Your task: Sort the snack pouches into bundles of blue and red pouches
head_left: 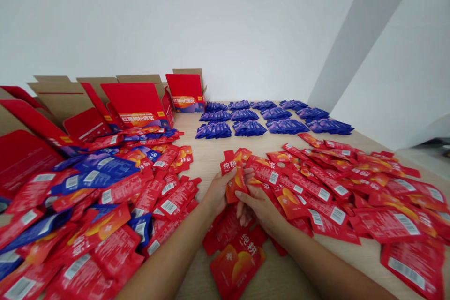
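Observation:
Both hands meet at the middle of the table around a red pouch point(234, 179) with an orange fruit print. My left hand point(216, 192) grips it from the left, fingers behind it. From the right, my right hand point(256, 204) holds its lower edge, thumb in front; whether more pouches lie behind this one I cannot tell. Just below the hands, another red pouch point(237, 265) lies face up on the table. To the right spreads a wide heap of red pouches point(337, 178). A mixed heap at the left has red pouches point(116, 243) and blue pouches point(94, 173).
Open red cartons point(135, 103) stand at the back left, flaps up, with a smaller red carton point(185, 91) beside them. Blue pouches point(249, 127) lie in neat rows of small piles at the back. A white wall point(246, 23) rises behind the table point(200, 154).

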Demonstrator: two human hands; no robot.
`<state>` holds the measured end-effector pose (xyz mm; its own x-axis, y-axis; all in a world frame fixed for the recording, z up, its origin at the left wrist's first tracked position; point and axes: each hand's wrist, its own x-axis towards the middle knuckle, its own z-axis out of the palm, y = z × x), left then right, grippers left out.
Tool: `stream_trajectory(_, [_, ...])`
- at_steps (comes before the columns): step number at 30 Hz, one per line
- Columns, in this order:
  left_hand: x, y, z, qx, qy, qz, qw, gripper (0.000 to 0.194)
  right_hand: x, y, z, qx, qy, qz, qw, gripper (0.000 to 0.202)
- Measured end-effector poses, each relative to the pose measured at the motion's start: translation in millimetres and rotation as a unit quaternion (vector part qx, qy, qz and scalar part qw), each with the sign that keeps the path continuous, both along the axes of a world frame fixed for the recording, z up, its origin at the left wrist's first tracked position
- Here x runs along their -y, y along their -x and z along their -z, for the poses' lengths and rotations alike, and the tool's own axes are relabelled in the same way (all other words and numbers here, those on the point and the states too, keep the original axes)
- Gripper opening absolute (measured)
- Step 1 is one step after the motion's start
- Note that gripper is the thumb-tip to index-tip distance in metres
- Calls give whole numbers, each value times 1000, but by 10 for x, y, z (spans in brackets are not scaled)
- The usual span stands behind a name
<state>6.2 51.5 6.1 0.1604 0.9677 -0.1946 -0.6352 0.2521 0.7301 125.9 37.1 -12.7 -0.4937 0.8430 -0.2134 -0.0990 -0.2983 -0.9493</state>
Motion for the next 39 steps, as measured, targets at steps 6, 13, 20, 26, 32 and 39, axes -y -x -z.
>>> stream_trajectory(6, [-23,-5,32,16,12,-9,1000,22,-30,-7,5,70,-47,32,996,46])
stream_trajectory(13, [-192,262,131,27,43,-174,983,15,-105,-47,-102,169,-144,9,975,45])
stream_trajectory(20, [-224,300,302,60,46,-149,986,40,-822,57,-358,514,-524,-40,678,29])
stream_trajectory(26, [-200,304,308,48,31,-127,990,32,-1395,150,-170,581,-535,-180,586,49])
stream_trajectory(32, [-210,283,322,46,13,-135,990,30,-1510,114,-274,625,-555,-237,495,50])
stream_trajectory(39, [-195,271,340,31,6,-119,992,49,-1423,-194,-380,636,-557,-153,511,28])
